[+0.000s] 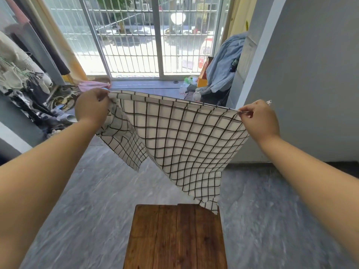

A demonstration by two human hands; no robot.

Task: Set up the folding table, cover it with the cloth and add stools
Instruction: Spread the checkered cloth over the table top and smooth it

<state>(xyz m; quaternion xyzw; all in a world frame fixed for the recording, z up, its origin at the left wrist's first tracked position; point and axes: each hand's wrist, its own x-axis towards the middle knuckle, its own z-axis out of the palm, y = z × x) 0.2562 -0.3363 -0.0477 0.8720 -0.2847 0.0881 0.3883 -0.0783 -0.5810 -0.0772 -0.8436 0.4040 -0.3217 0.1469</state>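
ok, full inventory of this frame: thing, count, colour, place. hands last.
checked cloth: 1, white with black grid, held spread in the air, lowest corner hanging by the table's far right corner
wooden table: 1, brown planks, bottom centre, top bare
floor: grey marbled tiles
barred glass door: 1, white bars, back centre
curtain: 1, yellowish, left of the door
pink fabric: 1, on the floor by the curtain
clothes pile: 1, mixed pale and dark, far left
blue garment: 1, light blue, hanging back right
plastic bottles: at least 2, clear, on the floor back right
left hand: pinches the cloth's top left corner
right hand: pinches the top right corner
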